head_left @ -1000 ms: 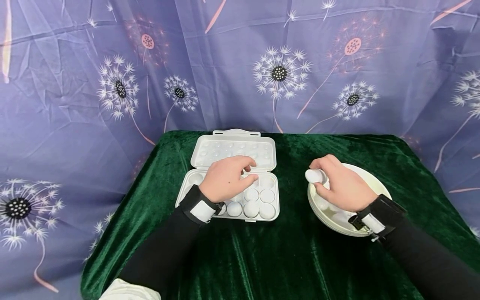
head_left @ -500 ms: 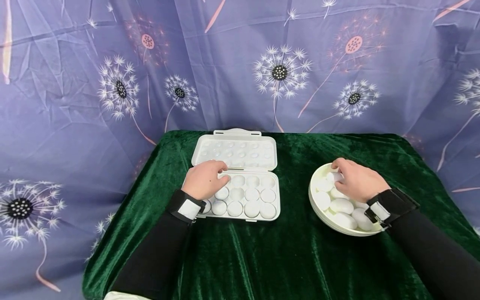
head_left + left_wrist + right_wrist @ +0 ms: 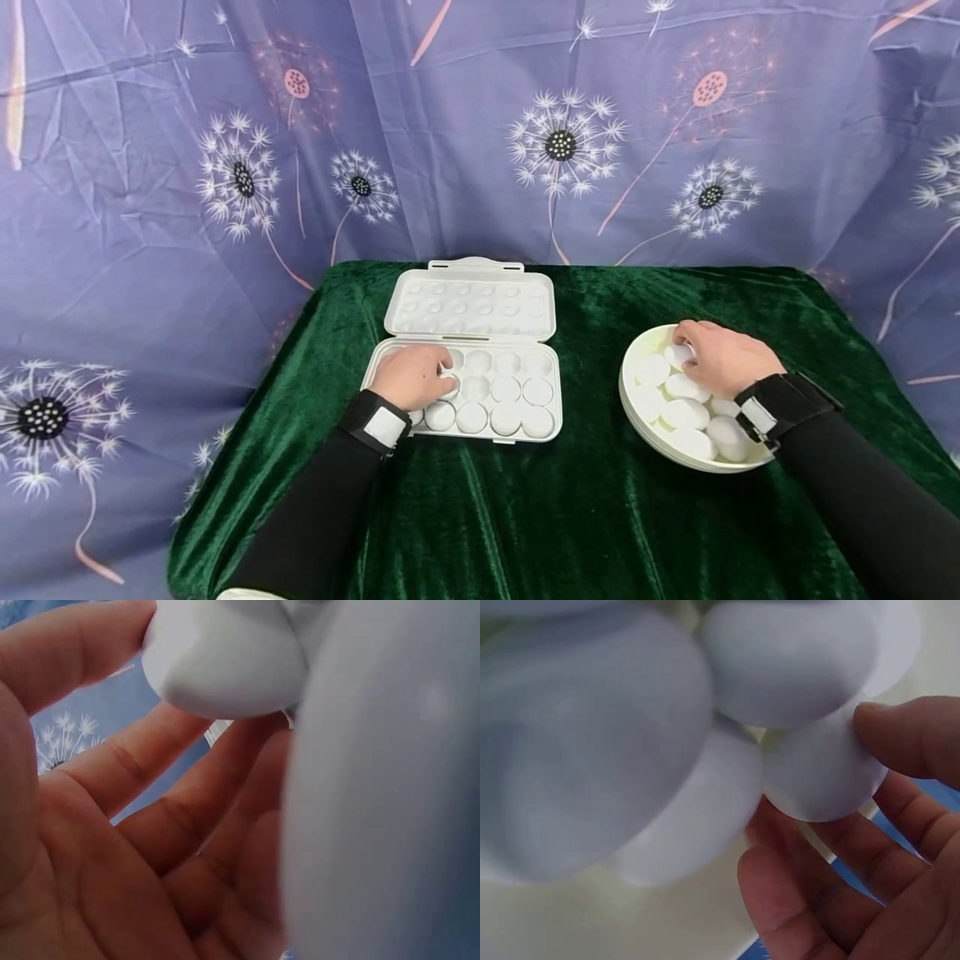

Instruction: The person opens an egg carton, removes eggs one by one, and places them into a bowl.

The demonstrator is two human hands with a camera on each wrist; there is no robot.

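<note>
My left hand [image 3: 412,377] reaches into the left part of the open white egg box [image 3: 557,408]. In the left wrist view its thumb and forefinger pinch a white egg [image 3: 225,667]; a bigger blurred egg [image 3: 375,802] fills the right side. White eggs [image 3: 472,418] sit along the box's front row. On the right, my right hand [image 3: 723,358] is inside a pale round bowl [image 3: 636,423] heaped with eggs. It holds an egg [image 3: 821,769] between the thumb and the fingers beneath, against neighbouring eggs.
The box's dimpled lid [image 3: 471,302] lies folded back behind it. Green velvet cloth [image 3: 558,500] covers the table, with a stretch of it between box and bowl. A purple dandelion-print curtain [image 3: 465,167] hangs around the back and left.
My left hand has moved left across the egg box and lowered into it. My right hand has carried its egg from the bowl's left rim rightward and down among the other eggs.
</note>
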